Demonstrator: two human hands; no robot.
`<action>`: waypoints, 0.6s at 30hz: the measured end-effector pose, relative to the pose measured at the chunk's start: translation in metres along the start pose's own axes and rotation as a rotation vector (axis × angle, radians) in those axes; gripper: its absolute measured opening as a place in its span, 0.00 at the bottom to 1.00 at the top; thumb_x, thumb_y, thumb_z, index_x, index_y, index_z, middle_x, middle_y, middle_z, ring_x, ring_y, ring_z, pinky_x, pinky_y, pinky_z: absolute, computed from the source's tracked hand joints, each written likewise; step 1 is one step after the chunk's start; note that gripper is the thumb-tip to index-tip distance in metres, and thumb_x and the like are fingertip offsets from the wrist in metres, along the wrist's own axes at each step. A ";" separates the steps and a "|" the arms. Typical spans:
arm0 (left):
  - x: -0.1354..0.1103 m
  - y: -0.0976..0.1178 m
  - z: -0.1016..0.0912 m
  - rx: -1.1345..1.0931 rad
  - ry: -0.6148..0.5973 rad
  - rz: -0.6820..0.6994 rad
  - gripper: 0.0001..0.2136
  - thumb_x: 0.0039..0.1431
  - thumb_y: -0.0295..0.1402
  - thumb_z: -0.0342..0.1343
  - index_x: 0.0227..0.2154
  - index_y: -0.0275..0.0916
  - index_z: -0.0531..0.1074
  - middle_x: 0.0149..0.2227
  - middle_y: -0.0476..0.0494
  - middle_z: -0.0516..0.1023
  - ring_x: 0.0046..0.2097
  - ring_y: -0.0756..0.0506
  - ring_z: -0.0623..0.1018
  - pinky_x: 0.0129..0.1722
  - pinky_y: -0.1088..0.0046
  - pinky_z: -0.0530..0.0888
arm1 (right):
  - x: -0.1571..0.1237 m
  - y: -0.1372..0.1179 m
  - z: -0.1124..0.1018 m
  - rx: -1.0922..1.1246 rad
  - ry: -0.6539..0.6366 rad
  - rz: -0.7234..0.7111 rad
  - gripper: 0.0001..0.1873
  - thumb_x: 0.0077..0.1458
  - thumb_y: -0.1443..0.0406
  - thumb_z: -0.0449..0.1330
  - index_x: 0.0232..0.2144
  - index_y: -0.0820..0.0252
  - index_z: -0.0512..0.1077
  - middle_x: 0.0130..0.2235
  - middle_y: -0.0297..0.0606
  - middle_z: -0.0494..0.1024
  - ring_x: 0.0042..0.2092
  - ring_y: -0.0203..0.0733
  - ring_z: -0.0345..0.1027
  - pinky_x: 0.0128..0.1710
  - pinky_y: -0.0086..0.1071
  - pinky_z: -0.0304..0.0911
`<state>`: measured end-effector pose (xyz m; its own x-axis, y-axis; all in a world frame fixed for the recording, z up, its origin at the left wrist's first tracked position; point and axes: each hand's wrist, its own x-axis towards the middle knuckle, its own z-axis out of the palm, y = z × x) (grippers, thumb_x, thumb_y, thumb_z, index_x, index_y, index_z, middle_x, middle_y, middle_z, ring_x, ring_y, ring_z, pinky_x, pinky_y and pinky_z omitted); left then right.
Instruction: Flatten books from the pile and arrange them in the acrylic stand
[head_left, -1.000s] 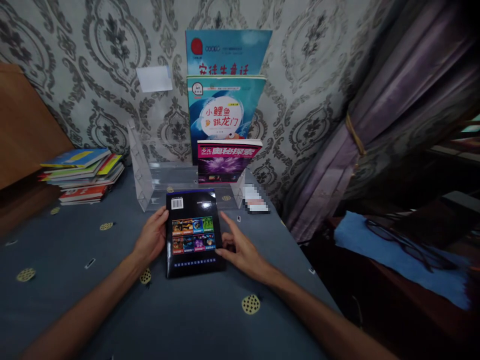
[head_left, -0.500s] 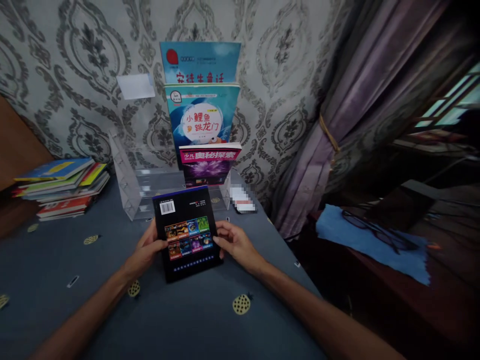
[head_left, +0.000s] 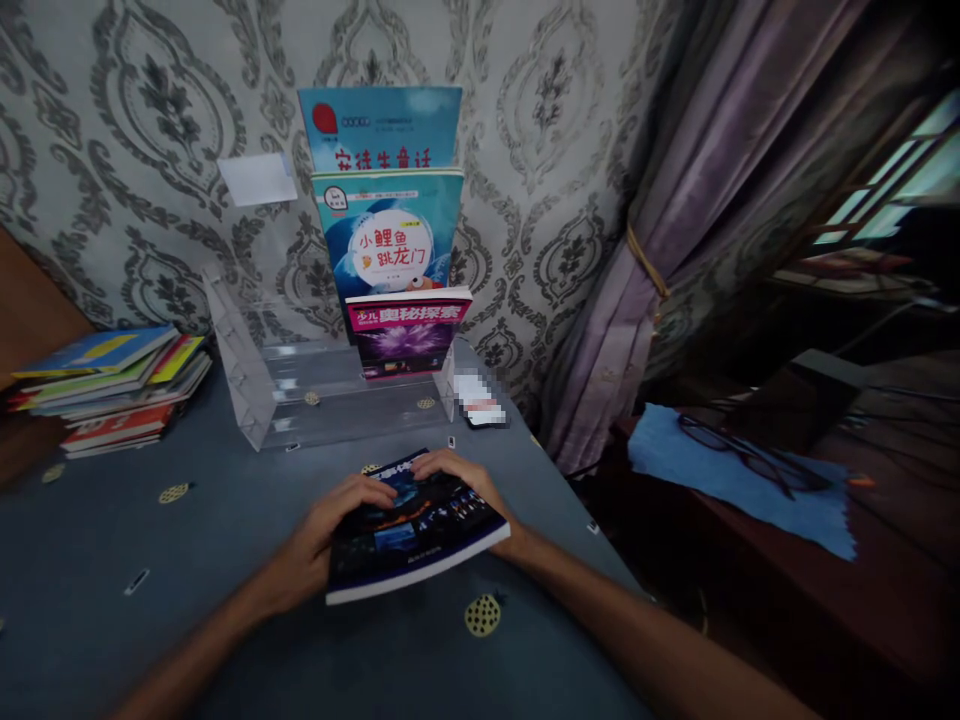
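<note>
A dark-covered book (head_left: pixel 412 535) lies nearly flat, front cover up, lifted a little above the blue-grey tablecloth (head_left: pixel 150 620). My left hand (head_left: pixel 322 540) grips its left edge with fingers curled over the cover. My right hand (head_left: pixel 461 480) holds its far right edge, fingers bent over the top. Behind it stands a clear acrylic tiered rack (head_left: pixel 247 380) with three books upright in its right side: a magenta one (head_left: pixel 409 330) in front, a teal one (head_left: pixel 386 235) behind it, a blue one (head_left: pixel 379 125) at the back.
A stack of several colourful books (head_left: pixel 112 385) lies at the left by a wooden panel. A small blurred object (head_left: pixel 480 400) sits right of the rack. The table's right edge drops beside a purple curtain (head_left: pixel 660 250). Glasses (head_left: pixel 742 455) rest on a blue cloth (head_left: pixel 750 490).
The book stood with its back cover and barcode facing me; it has been turned over and tipped down flat, front cover up. Both hands shifted onto its edges.
</note>
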<state>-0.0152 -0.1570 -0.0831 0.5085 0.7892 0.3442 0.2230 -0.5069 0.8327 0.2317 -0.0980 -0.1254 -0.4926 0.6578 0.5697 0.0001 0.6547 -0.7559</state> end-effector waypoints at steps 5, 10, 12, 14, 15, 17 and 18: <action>0.012 -0.011 -0.003 0.170 0.131 0.048 0.13 0.64 0.44 0.54 0.41 0.42 0.76 0.45 0.39 0.79 0.51 0.39 0.76 0.53 0.61 0.71 | 0.002 -0.002 0.000 -0.132 0.075 -0.084 0.15 0.64 0.53 0.56 0.44 0.56 0.73 0.47 0.46 0.78 0.52 0.51 0.71 0.54 0.49 0.64; 0.036 -0.016 -0.010 0.345 0.305 0.064 0.15 0.69 0.35 0.43 0.35 0.43 0.76 0.43 0.43 0.82 0.52 0.41 0.76 0.62 0.54 0.64 | 0.016 -0.014 -0.012 -0.304 0.140 -0.212 0.13 0.65 0.59 0.56 0.50 0.54 0.71 0.52 0.46 0.76 0.57 0.51 0.67 0.56 0.51 0.64; 0.049 -0.012 -0.015 0.378 0.348 0.090 0.15 0.68 0.33 0.43 0.35 0.44 0.76 0.44 0.44 0.82 0.54 0.42 0.75 0.64 0.52 0.62 | 0.027 -0.018 -0.019 -0.350 0.170 -0.250 0.13 0.65 0.59 0.57 0.51 0.53 0.70 0.53 0.46 0.75 0.58 0.51 0.66 0.57 0.52 0.63; 0.063 -0.006 -0.022 0.387 0.388 0.142 0.15 0.67 0.32 0.43 0.35 0.45 0.76 0.44 0.45 0.82 0.53 0.41 0.75 0.63 0.52 0.64 | 0.040 -0.022 -0.027 -0.377 0.204 -0.282 0.13 0.65 0.59 0.57 0.50 0.53 0.71 0.53 0.46 0.75 0.58 0.51 0.66 0.58 0.52 0.62; 0.070 -0.002 -0.026 0.389 0.403 0.181 0.14 0.67 0.32 0.44 0.35 0.45 0.76 0.43 0.44 0.82 0.52 0.41 0.76 0.62 0.52 0.65 | 0.047 -0.023 -0.031 -0.386 0.217 -0.295 0.13 0.65 0.58 0.57 0.50 0.53 0.71 0.52 0.46 0.75 0.58 0.51 0.66 0.59 0.52 0.62; 0.082 0.007 -0.033 0.399 0.400 0.264 0.11 0.65 0.33 0.47 0.34 0.44 0.76 0.42 0.45 0.82 0.50 0.41 0.77 0.61 0.52 0.66 | 0.059 -0.024 -0.039 -0.395 0.232 -0.319 0.14 0.64 0.56 0.57 0.49 0.53 0.71 0.52 0.45 0.76 0.58 0.52 0.66 0.59 0.52 0.61; 0.087 0.011 -0.037 0.400 0.397 0.297 0.09 0.64 0.34 0.49 0.35 0.44 0.76 0.41 0.44 0.82 0.49 0.41 0.77 0.60 0.53 0.67 | 0.065 -0.024 -0.043 -0.394 0.235 -0.332 0.15 0.63 0.55 0.57 0.49 0.53 0.72 0.52 0.45 0.76 0.58 0.52 0.67 0.59 0.53 0.61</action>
<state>0.0013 -0.0810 -0.0280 0.2669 0.6249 0.7336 0.4526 -0.7533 0.4771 0.2368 -0.0548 -0.0560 -0.3146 0.4290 0.8468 0.2251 0.9003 -0.3725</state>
